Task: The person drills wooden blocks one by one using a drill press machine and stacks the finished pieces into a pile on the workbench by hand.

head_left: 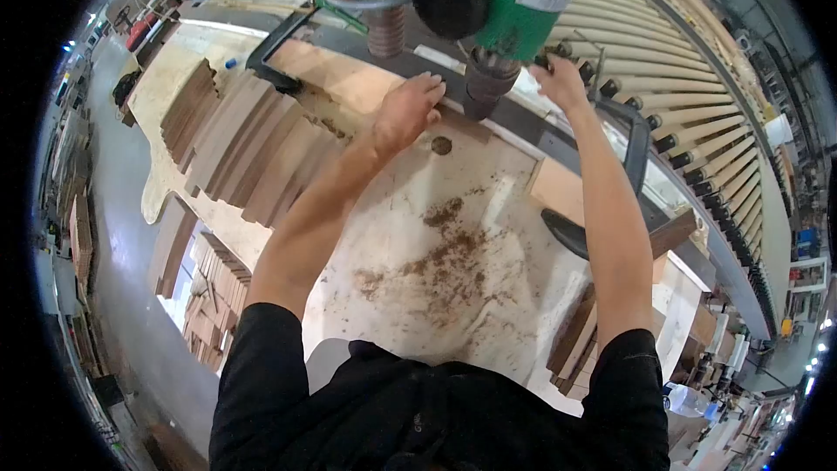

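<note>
My left hand (410, 109) reaches to the fence below the drill press, its fingers curled over a brown wooden piece (466, 125). Most of that piece is hidden under the hand. Just to the right, the drill chuck (491, 74) of the green drill press (523, 0) comes down close to the wood; the bit's tip cannot be made out. My right hand (560, 80) is closed at the right of the chuck, around what looks like a dark lever handle (544, 61), partly covered by the fingers.
Stacked curved wooden pieces (235, 135) lie left on the pale worktop (375, 235). Sawdust (453, 244) is scattered in front of me. Black clamps (270, 61) hold light boards (331, 77) at the fence. More wooden pieces (575, 340) sit at the right; a roller conveyor (671, 78) runs behind.
</note>
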Demonstrator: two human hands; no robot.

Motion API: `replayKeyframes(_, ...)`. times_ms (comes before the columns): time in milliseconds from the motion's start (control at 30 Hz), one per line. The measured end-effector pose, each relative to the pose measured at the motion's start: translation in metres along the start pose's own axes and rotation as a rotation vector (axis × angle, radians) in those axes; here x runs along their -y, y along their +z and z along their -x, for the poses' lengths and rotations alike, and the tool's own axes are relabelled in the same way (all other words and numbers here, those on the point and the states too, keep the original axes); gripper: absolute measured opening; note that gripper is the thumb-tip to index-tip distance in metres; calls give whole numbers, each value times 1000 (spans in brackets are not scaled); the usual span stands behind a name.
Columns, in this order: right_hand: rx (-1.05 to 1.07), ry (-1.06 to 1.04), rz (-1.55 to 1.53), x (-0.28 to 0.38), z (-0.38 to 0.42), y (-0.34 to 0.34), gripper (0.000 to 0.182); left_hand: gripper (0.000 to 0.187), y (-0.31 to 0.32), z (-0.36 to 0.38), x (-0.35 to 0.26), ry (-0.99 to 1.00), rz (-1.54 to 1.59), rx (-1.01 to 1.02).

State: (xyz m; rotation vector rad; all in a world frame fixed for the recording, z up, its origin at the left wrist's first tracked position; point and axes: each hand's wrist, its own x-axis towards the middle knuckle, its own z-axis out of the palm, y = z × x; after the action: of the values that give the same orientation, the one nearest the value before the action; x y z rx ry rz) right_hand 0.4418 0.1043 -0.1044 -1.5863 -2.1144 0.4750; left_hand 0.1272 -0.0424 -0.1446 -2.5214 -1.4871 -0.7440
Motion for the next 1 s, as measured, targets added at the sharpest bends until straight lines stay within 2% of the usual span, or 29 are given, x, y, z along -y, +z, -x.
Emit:
replayKeyframes(33,-66,-49,14,-8,9,-7,40,59,0,0,-1,-15,13,-14)
replayKeyframes(67,5,-15,-87,-12,22,-26,35,58,0,-1,-2,-35,29,-27)
replayKeyframes(100,-25,-14,-124,1,48,-53,29,58,-3,1,-5,-57,49,-37)
replayKeyframes(133,-47,3,-45,2,62,-76,27,52,-7,4,-10,-59,14,-139)
replayKeyframes(167,-127,-35,-60,-28,62,-86,30,51,-12,5,-19,-141,-65,-128)
replayKeyframes(200,-131,78,-225,-2,86,-117,31,51,-18,7,-29,-220,-142,-108)
replayKeyframes(333,-229,30,-345,41,114,-203,40,51,-8,6,-40,-439,-303,22)
replayKeyframes(367,-217,52,-344,44,109,-214,50,49,-1,8,-40,-426,-306,-32)
replayKeyframes(400,-242,54,-318,66,116,-220,48,47,6,10,-39,-412,-308,-91)
replayKeyframes(467,-233,51,-249,61,110,-225,46,50,10,13,-45,-383,-271,-160)
replayKeyframes(567,-253,69,-240,68,116,-220,47,53,17,12,-73,-467,-302,-229)
replayKeyframes(667,-283,75,-248,62,113,-218,48,48,27,9,-78,-577,-8,-29)
replayKeyframes(767,-299,69,-236,58,110,-215,49,40,43,9,-93,-421,-28,-134)
replayKeyframes(800,-308,53,-229,57,110,-213,49,32,47,7,-95,-422,-39,-225)
replayKeyframes(900,-286,36,-186,47,114,-201,44,31,41,10,-89,-395,111,-298)
replayKeyframes(1000,-213,34,-174,30,108,-174,37,33,34,11,-87,-451,161,-280)
